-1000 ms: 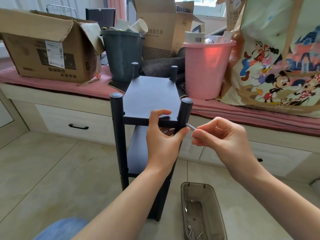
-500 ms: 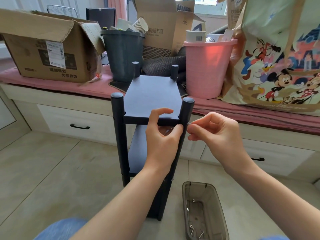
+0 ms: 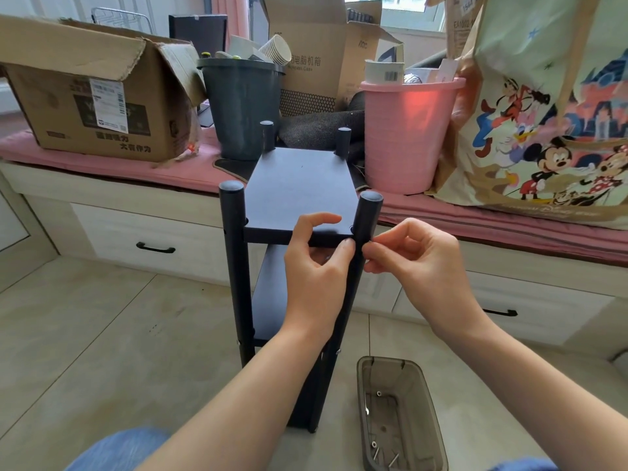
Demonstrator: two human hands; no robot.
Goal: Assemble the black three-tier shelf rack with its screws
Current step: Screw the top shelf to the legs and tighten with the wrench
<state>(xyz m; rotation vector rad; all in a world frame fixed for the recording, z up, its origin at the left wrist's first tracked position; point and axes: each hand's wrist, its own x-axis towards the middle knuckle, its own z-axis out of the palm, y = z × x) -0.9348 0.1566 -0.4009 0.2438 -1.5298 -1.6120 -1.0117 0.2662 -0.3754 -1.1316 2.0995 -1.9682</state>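
The front edge of the top shelf (image 3: 295, 195) of the black rack (image 3: 258, 300) is gripped by the left hand (image 3: 314, 283), thumb curled over the top and index fingertip pressed against the near right post (image 3: 365, 226). The right hand (image 3: 413, 263) is held against the outer side of that post at shelf height, thumb and forefinger pinched together; whether a screw is held there cannot be told, since nothing shows between the fingertips. The rack is stood upright on the tiled floor (image 3: 85, 334), with a second shelf seen below the first. A smoky translucent tray (image 3: 401, 416) is set on the floor to the right of the rack's foot, and a few loose screws (image 3: 375, 450) are lying in it. Behind, on a pink-cushioned bench (image 3: 112, 168), are ranged a cardboard box (image 3: 91, 93) with a shipping label and Chinese print, a dark bin (image 3: 243, 107), a carton (image 3: 316, 59) lettered "电脑机箱", a pink bucket (image 3: 404, 134) and a Disney cartoon bag (image 3: 543, 113).
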